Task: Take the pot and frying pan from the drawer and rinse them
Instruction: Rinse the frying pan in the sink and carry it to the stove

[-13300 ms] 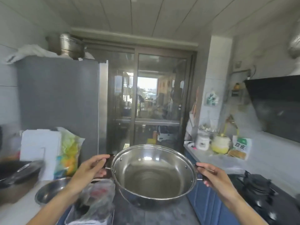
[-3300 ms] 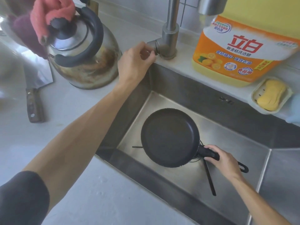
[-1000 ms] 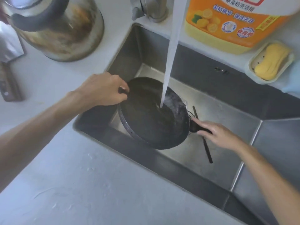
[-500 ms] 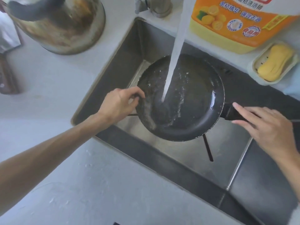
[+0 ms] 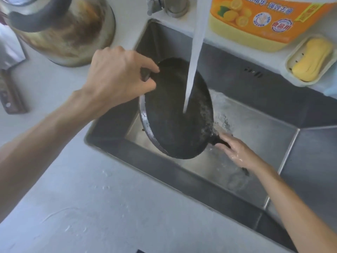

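Observation:
The black frying pan [image 5: 175, 114] is tilted steeply over the steel sink [image 5: 255, 128], its far rim raised at the left and its handle low at the right. A stream of tap water [image 5: 193, 57] falls onto its inner face and splashes off into the basin. My left hand [image 5: 116, 77] pinches the pan's upper left rim with thumb and fingers. My right hand [image 5: 235, 150], wet, grips the black handle down in the sink. The pot is not in view.
A stained steel kettle [image 5: 60, 28] stands on the white counter at upper left, a cleaver [image 5: 9, 88] beside it. The tap base [image 5: 169, 4], an orange detergent bottle [image 5: 264, 21] and a yellow soap in a dish [image 5: 311, 59] line the back ledge.
The pan has swung from nearly level to a steep tilt. My left hand has risen with the rim, and my right hand has dropped lower into the sink with the handle.

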